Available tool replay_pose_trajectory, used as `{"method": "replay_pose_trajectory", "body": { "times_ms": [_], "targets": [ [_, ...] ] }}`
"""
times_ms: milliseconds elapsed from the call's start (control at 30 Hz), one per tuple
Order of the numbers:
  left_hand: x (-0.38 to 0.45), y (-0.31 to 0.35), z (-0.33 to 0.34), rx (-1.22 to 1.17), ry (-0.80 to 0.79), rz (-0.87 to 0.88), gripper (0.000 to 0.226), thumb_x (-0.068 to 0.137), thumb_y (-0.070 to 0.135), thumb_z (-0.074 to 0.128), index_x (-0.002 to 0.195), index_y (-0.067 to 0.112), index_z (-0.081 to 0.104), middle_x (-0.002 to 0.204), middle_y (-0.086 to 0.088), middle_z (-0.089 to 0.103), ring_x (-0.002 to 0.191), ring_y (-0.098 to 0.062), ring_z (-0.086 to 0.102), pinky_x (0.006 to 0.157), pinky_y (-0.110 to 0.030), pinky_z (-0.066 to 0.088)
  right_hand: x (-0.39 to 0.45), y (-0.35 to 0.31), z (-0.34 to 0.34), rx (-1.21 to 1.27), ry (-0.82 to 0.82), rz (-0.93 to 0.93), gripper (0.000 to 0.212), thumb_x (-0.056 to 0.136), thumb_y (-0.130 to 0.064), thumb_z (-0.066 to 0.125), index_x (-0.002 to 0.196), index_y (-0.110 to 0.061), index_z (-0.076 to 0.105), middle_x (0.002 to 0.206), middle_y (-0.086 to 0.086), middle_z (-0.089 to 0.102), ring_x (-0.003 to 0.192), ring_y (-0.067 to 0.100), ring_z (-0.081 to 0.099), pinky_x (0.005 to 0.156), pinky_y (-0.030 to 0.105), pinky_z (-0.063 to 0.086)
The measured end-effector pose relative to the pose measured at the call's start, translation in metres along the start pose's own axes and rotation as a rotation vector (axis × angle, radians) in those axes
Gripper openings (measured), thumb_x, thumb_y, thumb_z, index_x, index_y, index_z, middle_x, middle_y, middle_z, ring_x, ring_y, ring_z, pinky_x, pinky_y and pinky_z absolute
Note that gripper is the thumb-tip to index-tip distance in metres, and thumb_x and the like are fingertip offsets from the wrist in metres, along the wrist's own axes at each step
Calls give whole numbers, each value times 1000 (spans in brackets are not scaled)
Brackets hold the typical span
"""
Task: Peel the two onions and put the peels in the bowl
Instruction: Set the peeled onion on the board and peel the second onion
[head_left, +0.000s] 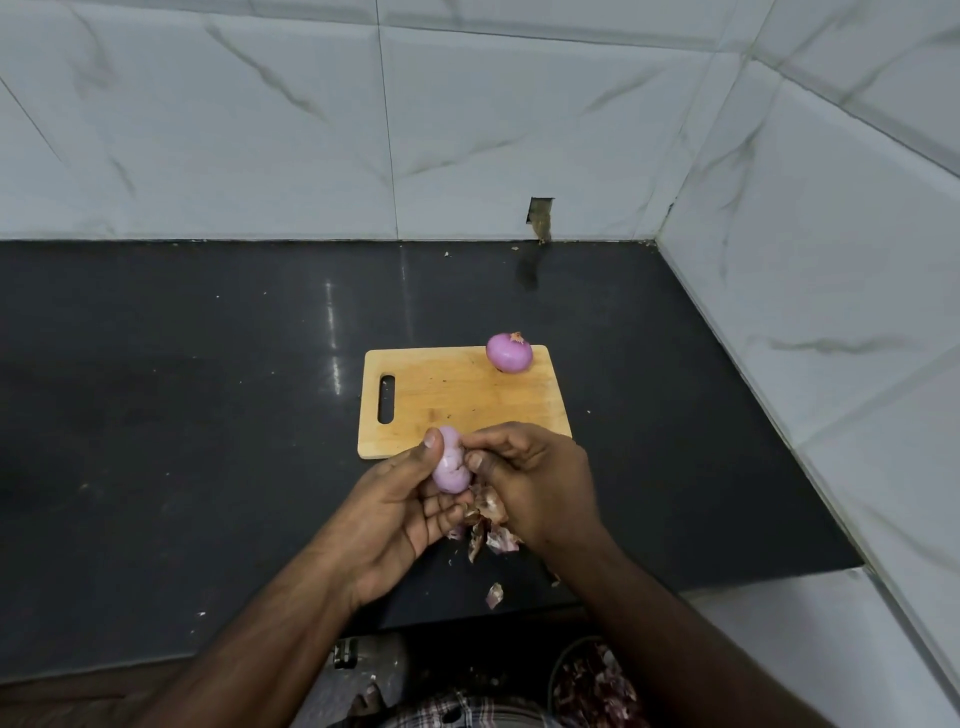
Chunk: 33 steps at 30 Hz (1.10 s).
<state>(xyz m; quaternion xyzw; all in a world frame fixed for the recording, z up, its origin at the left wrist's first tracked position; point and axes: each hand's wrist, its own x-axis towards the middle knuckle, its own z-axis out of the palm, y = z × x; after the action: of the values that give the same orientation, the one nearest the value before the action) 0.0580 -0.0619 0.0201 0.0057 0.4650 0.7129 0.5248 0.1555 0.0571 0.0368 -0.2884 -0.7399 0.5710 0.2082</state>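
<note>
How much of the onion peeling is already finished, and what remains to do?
Done: one peeled onion sits on the cutting board. In hand: the left hand holds the second onion, which looks nearly bare, while the right hand pinches at it, with loose peels beneath. Left: peels lie on the counter, including one scrap; they must go into the bowl at the bottom edge.

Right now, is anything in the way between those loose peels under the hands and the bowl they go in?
Nothing visible. The peels hang off the right hand over the counter's front edge; the bowl sits below, its near side hidden by the right arm.
</note>
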Motion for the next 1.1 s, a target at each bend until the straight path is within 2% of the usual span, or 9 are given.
{"method": "replay_pose_trajectory", "body": {
  "times_ms": [233, 333, 433, 600, 733, 833, 967, 1033, 1100],
  "targets": [
    [5, -2, -2, 42, -23, 146, 49, 84, 29, 69, 127, 6, 65, 111, -18, 70, 94, -23, 67, 84, -31, 59, 6, -6, 5, 209, 96, 78, 21, 82, 13, 69, 78, -7, 70, 67, -4, 72, 65, 7, 68, 62, 19, 55],
    [4, -5, -4, 47, -39, 169, 59, 76, 26, 83, 130, 10, 64, 117, -17, 71, 98, -23, 69, 87, -33, 59, 3, -4, 8, 308, 111, 188, 20, 86, 13, 65, 81, -7, 70, 64, -4, 70, 62, 8, 65, 58, 22, 55],
    [2, -11, -3, 53, -59, 205, 54, 78, 10, 78, 130, 11, 62, 120, -12, 72, 102, -25, 70, 88, -34, 60, 2, -3, 7, 336, 101, 286, 20, 88, 9, 64, 83, -8, 71, 68, 2, 72, 63, 14, 68, 56, 27, 55],
    [8, -23, -7, 635, 23, 523, 63, 75, 11, 81, 131, 28, 59, 126, 17, 66, 121, -8, 62, 92, -27, 55, 3, 1, 4, 283, 120, 364, 19, 90, 8, 60, 86, -8, 69, 73, 8, 71, 60, 17, 65, 52, 28, 53],
    [15, -19, -22, 941, 66, 663, 68, 74, 19, 81, 133, 43, 56, 140, 20, 58, 134, -4, 51, 105, -35, 50, 0, 6, 0, 311, 70, 468, 20, 92, 10, 55, 92, -6, 66, 70, 8, 64, 47, 9, 54, 45, 25, 45],
    [14, -9, -26, 736, 18, 525, 68, 73, 11, 83, 130, 41, 61, 137, 16, 61, 128, -10, 58, 105, -39, 51, -2, 14, -9, 161, 0, 389, 22, 97, 0, 54, 93, -15, 69, 68, 1, 65, 59, 12, 58, 54, 30, 51],
    [10, -3, -25, 370, -47, 336, 69, 68, 0, 78, 130, 27, 64, 135, -3, 62, 110, -23, 63, 87, -43, 58, 1, 14, -20, -316, -96, 168, 22, 99, -21, 58, 80, -26, 69, 64, -14, 61, 64, 5, 57, 67, 35, 52],
    [9, -2, -24, 247, -85, 282, 72, 69, -8, 77, 133, 22, 62, 138, -9, 60, 109, -28, 62, 86, -42, 58, 2, 11, -22, -472, -167, 79, 12, 93, -23, 67, 94, -30, 77, 89, -19, 69, 85, 0, 63, 81, 27, 52],
    [7, -1, -23, 164, -104, 237, 74, 71, -16, 74, 134, 19, 61, 139, -9, 60, 110, -30, 64, 91, -43, 58, 3, 9, -23, -456, -139, 19, 22, 89, -20, 74, 109, -28, 77, 115, -16, 69, 107, 1, 62, 97, 26, 49]
  ]
}}
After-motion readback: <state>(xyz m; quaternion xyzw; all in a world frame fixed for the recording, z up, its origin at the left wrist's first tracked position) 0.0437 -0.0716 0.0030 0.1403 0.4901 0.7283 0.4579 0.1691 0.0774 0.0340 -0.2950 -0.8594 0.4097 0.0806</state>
